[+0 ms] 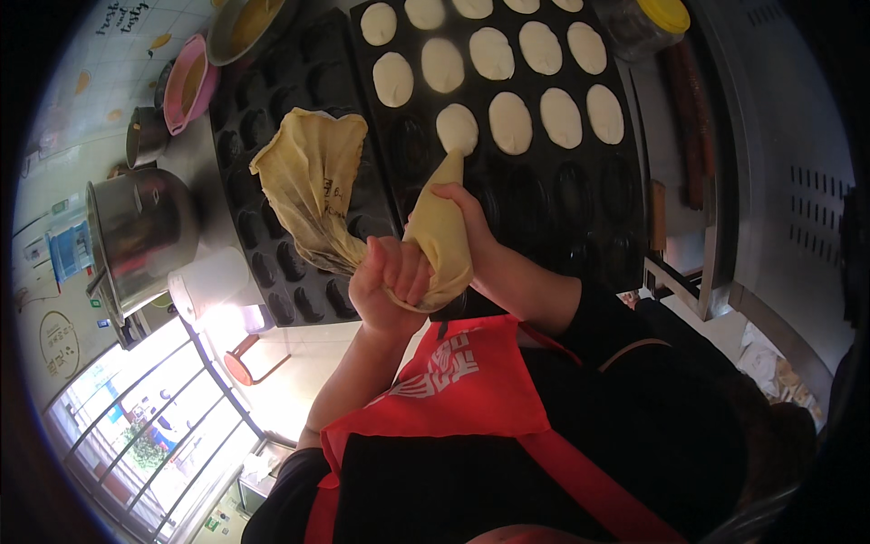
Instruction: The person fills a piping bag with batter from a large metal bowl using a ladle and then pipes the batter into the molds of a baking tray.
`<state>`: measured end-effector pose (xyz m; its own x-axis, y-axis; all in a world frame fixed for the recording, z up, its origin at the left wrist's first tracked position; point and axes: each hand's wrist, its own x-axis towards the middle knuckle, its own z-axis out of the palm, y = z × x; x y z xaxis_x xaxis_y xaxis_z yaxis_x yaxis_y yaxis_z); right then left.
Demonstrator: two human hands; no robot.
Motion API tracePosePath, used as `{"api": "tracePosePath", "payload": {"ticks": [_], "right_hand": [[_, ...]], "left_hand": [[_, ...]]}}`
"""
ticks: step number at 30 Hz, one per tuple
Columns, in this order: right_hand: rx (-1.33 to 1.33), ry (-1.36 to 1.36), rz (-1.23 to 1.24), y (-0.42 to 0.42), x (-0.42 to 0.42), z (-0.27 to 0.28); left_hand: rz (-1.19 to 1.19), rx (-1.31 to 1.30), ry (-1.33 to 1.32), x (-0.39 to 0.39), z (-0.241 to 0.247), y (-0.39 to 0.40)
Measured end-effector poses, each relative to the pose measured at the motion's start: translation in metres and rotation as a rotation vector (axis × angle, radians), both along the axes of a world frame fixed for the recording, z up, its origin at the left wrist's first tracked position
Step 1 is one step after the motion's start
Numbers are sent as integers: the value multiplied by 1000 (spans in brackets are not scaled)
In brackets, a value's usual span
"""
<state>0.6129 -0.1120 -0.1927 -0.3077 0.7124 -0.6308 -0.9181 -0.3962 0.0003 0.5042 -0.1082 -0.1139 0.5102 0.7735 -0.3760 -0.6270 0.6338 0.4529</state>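
A cloth piping bag (438,224), plump with filling, slants up and away from me over a dark moulded baking tray (479,187). My left hand (393,275) is clenched around its twisted neck. The loose, stained top of the bag flops out to the left and bears some writing. Around the bag's filled body, on its right side, curls my right hand (469,211). The bag's tip touches a pale mound of batter (457,129) in one oval mould. More batter ovals (511,122) fill moulds to the right and farther back. Nearer moulds show bare dark surfaces.
Left of this tray lies a second dark tray (272,272) with shell-like moulds. Beyond it stand a large steel pot (146,234), a white container (211,282), a pink basin (190,85) and a metal bowl (248,30). A yellow-lidded jar (639,27) sits back right.
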Motion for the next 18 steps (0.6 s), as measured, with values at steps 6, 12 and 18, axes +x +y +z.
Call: {"api": "tracePosePath", "payload": {"ticks": [6,12,18], "right_hand": [[0,38,-7,-5,-3,-2],[160,138,-89,17,-5,40],[226,200,-87,43,-15,57]], "left_hand": [[11,5,31,-1,2,-5],[115,535,295,-20,34,-3],[37,721,286,-55,39,6]]}}
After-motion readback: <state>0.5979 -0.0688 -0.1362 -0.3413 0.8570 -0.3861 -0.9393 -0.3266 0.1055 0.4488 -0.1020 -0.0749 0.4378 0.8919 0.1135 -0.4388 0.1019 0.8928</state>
